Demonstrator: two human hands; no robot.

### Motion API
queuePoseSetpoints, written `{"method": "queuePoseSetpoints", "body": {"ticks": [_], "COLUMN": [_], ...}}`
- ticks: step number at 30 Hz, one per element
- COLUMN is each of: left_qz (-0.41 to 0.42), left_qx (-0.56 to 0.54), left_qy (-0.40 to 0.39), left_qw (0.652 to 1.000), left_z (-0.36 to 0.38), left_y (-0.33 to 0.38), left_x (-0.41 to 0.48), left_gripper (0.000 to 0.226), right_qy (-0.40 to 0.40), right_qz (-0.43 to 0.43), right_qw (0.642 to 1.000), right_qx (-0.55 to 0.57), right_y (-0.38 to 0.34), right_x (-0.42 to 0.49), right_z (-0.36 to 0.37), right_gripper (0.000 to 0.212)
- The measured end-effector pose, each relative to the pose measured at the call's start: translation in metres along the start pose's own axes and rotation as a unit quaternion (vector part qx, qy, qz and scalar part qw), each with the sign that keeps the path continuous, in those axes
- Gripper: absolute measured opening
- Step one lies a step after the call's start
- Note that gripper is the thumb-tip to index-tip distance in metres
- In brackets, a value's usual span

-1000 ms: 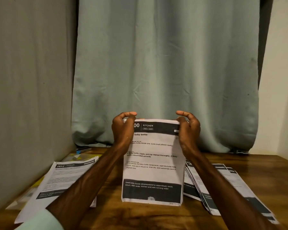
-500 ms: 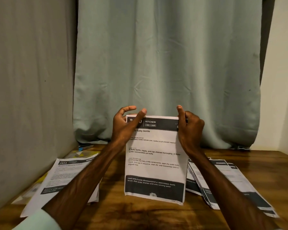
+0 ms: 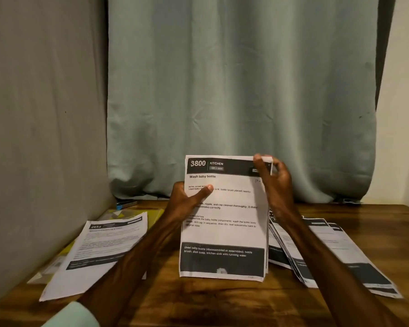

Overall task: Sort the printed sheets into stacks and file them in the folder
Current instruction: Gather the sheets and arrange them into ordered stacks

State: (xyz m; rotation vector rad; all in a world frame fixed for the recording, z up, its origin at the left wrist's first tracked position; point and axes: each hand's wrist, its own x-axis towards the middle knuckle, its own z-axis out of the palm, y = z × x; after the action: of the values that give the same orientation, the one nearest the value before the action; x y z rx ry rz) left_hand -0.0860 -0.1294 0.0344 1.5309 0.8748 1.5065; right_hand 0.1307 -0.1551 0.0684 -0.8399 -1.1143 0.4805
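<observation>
An upright bundle of white printed sheets with black header and footer bands point(image 3: 224, 234), the top one headed "3800 KITCHEN" and "Wash baby bottle", stands between the two hands with its lower edge on the brown wooden table point(image 3: 198, 300); the left hand point(image 3: 184, 204) grips the bundle's left edge about halfway up, its thumb point(image 3: 204, 190) laid across the printed face and the other fingers hidden behind the paper; the right hand point(image 3: 274, 182) is up at the top right corner, fingers curled, and its fingertips point(image 3: 257, 159) pinch that corner, though whether they hold one sheet or several is hard to tell; out beyond the left forearm a flat pile of similar printed sheets numbered 2652 point(image 3: 104, 246) lies partly over a thin yellow plastic folder point(image 3: 152, 212); under and beyond the right forearm a fanned spread of more black-banded sheets point(image 3: 335, 251) lies flat on the wood; a pale green cuff point(image 3: 73, 315) shows on the left arm; behind both hands hangs a pale blue-green curtain point(image 3: 241, 90).
</observation>
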Motion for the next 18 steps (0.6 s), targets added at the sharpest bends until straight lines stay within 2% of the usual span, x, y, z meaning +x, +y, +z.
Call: {"method": "queuePoseSetpoints", "body": {"ticks": [4,8,12,14,18], "left_qz": [0.005,-0.024,-0.092,-0.098,-0.036], "left_qx": [-0.015,-0.013,-0.070,-0.051,-0.004], "left_qy": [0.033,0.051,-0.001,-0.027,0.005], "left_qw": [0.999,0.998,0.993,0.993,0.999], "left_z": [0.008,0.009,0.000,-0.004,-0.003], "left_y": [-0.007,-0.018,-0.037,-0.046,-0.028], "left_x": [0.001,-0.006,-0.024,-0.031,-0.035], "left_gripper": [0.011,0.015,0.037,0.033,0.011], "right_qy": [-0.110,-0.118,-0.082,-0.076,-0.060], "right_qz": [0.102,0.156,0.143,0.130,0.096], "right_qw": [0.989,0.979,0.985,0.988,0.993], "right_qx": [0.002,-0.056,-0.043,-0.040,-0.023], "right_y": [0.032,0.066,0.076,0.070,0.052], "right_x": [-0.026,-0.055,-0.069,-0.071,-0.066], "right_z": [-0.024,-0.034,-0.031,-0.027,-0.016], "right_gripper": [0.043,0.033,0.027,0.026,0.022]}}
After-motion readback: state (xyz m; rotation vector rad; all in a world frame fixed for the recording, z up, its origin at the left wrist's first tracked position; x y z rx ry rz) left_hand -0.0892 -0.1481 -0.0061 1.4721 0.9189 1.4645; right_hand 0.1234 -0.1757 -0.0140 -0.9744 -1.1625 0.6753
